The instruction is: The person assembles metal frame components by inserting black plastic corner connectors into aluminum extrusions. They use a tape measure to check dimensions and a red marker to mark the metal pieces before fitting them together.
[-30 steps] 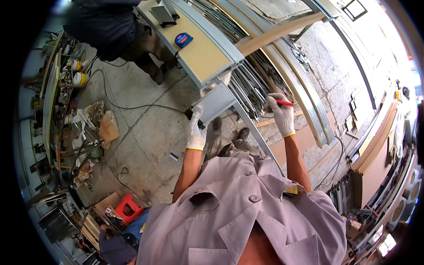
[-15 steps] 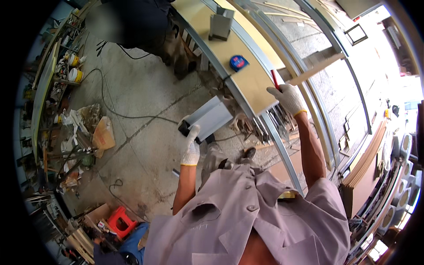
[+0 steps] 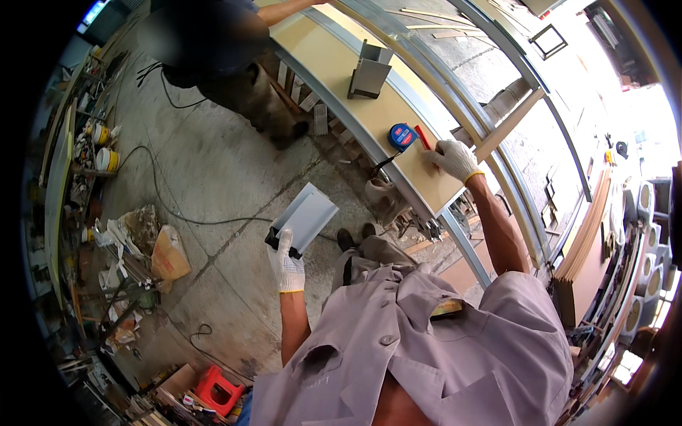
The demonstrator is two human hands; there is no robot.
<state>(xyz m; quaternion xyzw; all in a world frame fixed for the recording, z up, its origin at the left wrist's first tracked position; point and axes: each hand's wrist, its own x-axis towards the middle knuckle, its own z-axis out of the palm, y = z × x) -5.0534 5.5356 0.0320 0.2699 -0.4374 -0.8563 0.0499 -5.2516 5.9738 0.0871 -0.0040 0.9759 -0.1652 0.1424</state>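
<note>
My left hand [image 3: 288, 263], in a white knit glove, grips one end of a short grey metal profile [image 3: 307, 216] with a black part at that end. The piece is held above the concrete floor, to the left of the bench. Over the near end of the cream-topped bench [image 3: 426, 179] is my gloved right hand [image 3: 456, 160], its fingers closed at the lower end of a slim red pen or marker [image 3: 423, 136]. Just left of the pen lies a blue tape measure [image 3: 402, 137]. Farther up the bench a similar grey metal piece [image 3: 369, 69] stands upright.
A co-worker [image 3: 241, 92] stands at the far left side of the bench, one arm over it. Long metal rails [image 3: 490, 135] run along the bench's right side. A cable [image 3: 185, 219] crosses the floor. A red plastic object [image 3: 217, 392] and a cluttered shelf [image 3: 67, 192] are on the left.
My right hand has come down toward the bench top with the red pen, near the tape measure. My left hand has moved slightly left and down, tilting the metal profile more upright.
</note>
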